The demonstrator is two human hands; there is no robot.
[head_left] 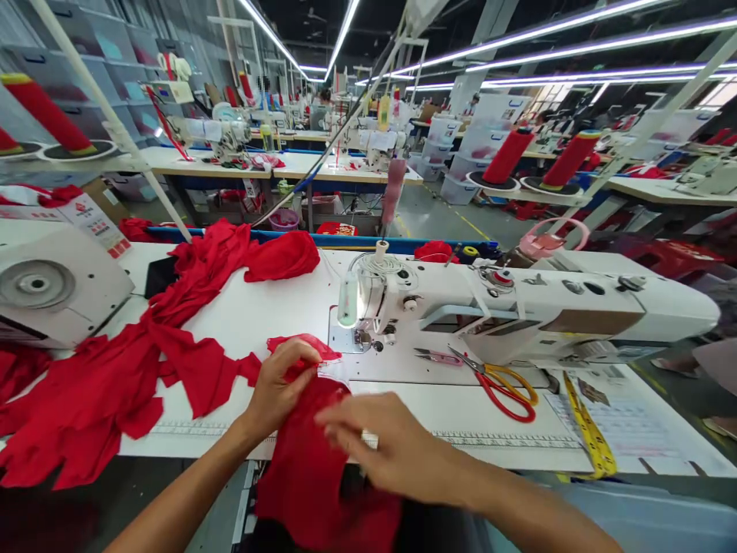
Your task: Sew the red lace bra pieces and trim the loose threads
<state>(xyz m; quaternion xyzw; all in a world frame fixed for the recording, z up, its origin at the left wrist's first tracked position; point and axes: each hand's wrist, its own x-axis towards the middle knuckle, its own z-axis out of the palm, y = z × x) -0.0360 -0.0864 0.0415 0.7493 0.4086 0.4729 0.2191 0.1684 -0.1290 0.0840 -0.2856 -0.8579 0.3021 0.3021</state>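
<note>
My left hand (280, 386) pinches the upper edge of a red fabric piece (314, 468) that hangs from the table's front edge toward my lap. My right hand (387, 448) lies over the same fabric just to the right; it is blurred, fingers stretched leftward, touching the cloth. A small white label (335, 372) sits at the fabric's top edge, close to my left fingertips. The white sewing machine (518, 307) stands right behind, its needle area (368, 338) a short way beyond my hands.
A pile of red fabric pieces (132, 361) spreads over the white table (276, 307) at left. Red-handled scissors (504, 384), small snips (434, 355) and a yellow tape measure (587, 426) lie to the right. Another machine (51, 284) sits far left. Red thread cones (510, 157) stand behind.
</note>
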